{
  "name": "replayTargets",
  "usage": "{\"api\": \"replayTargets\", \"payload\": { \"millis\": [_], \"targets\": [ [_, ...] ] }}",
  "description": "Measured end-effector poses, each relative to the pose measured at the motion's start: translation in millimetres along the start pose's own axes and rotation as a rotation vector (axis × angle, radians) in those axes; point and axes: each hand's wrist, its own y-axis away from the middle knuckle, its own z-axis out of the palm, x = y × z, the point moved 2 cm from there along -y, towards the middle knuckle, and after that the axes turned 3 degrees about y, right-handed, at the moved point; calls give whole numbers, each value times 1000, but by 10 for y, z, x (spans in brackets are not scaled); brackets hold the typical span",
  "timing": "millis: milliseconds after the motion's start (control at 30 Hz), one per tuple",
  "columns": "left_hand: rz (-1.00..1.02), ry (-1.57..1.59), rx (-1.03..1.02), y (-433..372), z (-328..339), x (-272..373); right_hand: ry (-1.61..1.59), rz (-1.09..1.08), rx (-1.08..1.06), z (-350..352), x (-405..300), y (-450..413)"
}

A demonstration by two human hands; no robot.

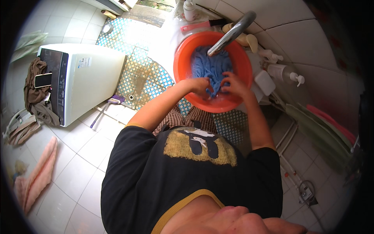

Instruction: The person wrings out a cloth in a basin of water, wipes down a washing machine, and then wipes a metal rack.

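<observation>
A wet blue cloth lies bunched in water in an orange plastic basin. My left hand is at the near left of the cloth, its fingers curled down at the cloth's edge. My right hand is at the near right of the cloth, its fingers bent and touching it. Whether either hand grips the cloth is hard to tell, as the fingertips are partly hidden. A metal faucet reaches over the basin, its end above the cloth.
A pink-handled brush, a white pump bottle and a clear pump bottle stand or lie around the basin. A white washing machine stands at the left, bearing brown clothes and a phone. A purple broom lies beside it.
</observation>
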Motion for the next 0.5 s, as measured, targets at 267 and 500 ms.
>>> {"api": "replayTargets", "payload": {
  "millis": [267, 500],
  "targets": [
    [-558, 1369, 1130, -358, -440, -324, 150, 173, 1014, 279, 72, -940],
    [-271, 2104, 824, -443, -240, -739, -586, 86, 815, 89, -1024, -863]
  ]
}}
